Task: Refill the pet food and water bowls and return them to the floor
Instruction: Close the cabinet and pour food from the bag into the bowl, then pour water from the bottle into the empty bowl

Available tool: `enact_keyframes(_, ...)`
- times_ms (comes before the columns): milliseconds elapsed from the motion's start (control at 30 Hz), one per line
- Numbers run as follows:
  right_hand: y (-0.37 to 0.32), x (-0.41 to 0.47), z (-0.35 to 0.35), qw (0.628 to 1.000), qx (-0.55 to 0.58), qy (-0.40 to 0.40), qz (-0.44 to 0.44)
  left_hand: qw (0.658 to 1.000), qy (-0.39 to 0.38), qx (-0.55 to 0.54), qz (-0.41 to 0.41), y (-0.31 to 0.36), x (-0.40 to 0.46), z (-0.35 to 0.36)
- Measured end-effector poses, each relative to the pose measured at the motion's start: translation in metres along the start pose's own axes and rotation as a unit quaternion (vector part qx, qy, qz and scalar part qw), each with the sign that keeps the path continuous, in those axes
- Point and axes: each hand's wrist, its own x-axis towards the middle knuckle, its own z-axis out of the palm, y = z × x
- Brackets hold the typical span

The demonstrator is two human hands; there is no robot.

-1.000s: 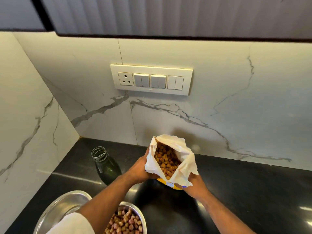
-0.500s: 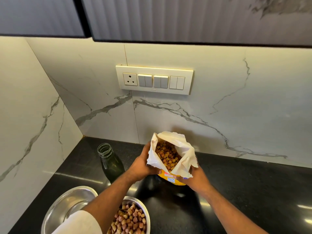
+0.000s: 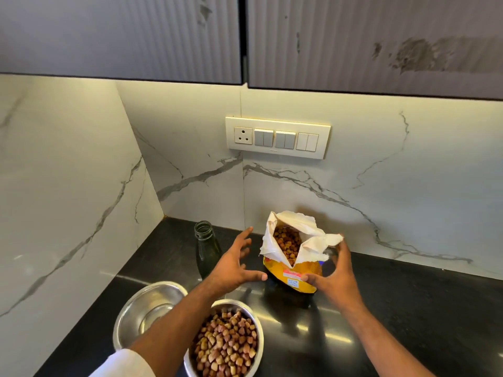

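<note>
Between both grips: food bag (image 3: pixel 295 257), upright on table (image 3: pixel 408 308), mouth torn wide.
Left grip (image 3: pixel 234 263): fingers spread, clear of bag.
Right grip (image 3: pixel 336 278): spread; thumb at bag, contact unclear.
Below left grip: kibble bowl (image 3: pixel 226 341); beside it, second bowl (image 3: pixel 148 311).

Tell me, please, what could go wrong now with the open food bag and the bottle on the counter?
1. The food bag stands upright with its torn top open, and neither the left hand nor the right hand grips it; it might tip and spill kibble.
2. The uncapped bottle stands close beside the left hand; a careless sweep could knock it over.
</note>
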Motion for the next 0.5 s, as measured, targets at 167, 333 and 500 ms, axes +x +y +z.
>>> enact_keyframes(167,-0.035,-0.012,0.021,0.992,-0.038,0.072,-0.093,0.999,0.032,-0.022,0.020,-0.006,-0.038,-0.017)
enact_keyframes(333,-0.059,-0.021,0.063,0.986,-0.075,0.031,-0.145,0.997,0.075,-0.029,0.014,-0.023,-0.071,-0.045)
enact_keyframes(500,-0.069,-0.027,0.125,0.986,-0.062,-0.081,-0.132,0.993,0.113,-0.037,-0.009,-0.043,-0.096,-0.081)
